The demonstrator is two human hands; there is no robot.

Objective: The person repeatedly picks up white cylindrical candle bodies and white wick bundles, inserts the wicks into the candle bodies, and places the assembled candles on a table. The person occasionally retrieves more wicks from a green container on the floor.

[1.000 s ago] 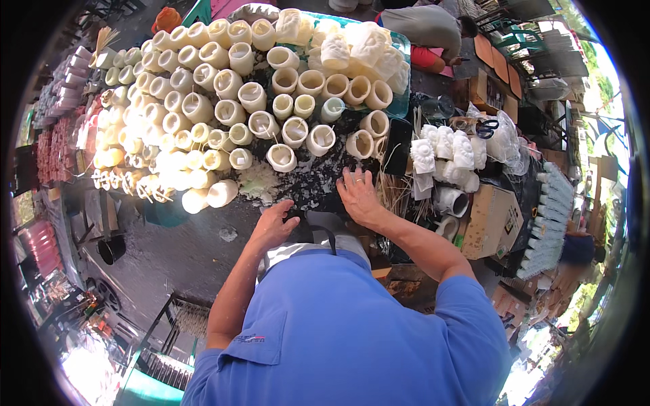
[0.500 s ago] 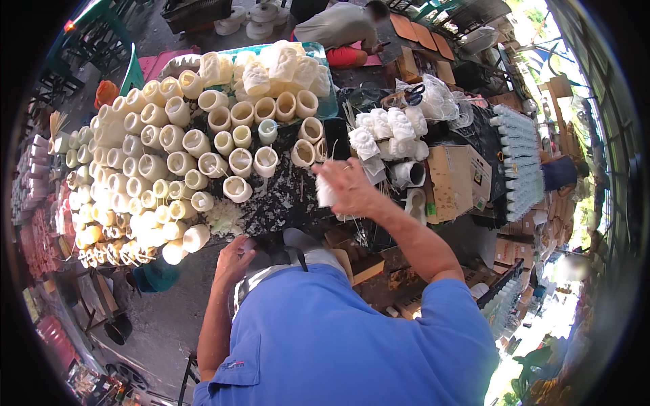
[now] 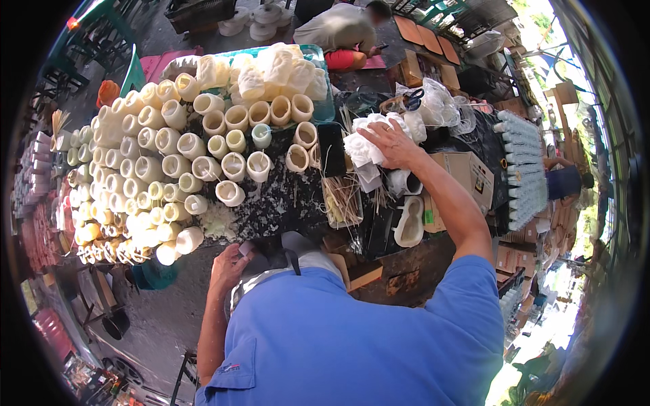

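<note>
My right hand (image 3: 393,144) is over a pile of white moulded wax pieces with raised patterns on the right part of the table. Its fingers curve over one white moulded piece (image 3: 360,147), largely hidden by the hand and its neighbours. Low beside my lap, my left hand (image 3: 229,265) is closed, its fingertips around a small greyish thing too unclear to name. Many cream, hollow wax cups (image 3: 233,166) with wicks cover the left and middle of the black table (image 3: 291,193).
A teal tray (image 3: 328,101) holds cream moulded pieces. Thin sticks (image 3: 344,201) lie in a container near the front edge. A cardboard box (image 3: 464,177), scissors (image 3: 413,100) and rows of clear glasses (image 3: 525,169) are to the right. Another person (image 3: 338,30) sits beyond the table.
My right hand has moved right and away from me with a white moulded piece, from the table's middle onto the pile. My left hand stays beside my lap.
</note>
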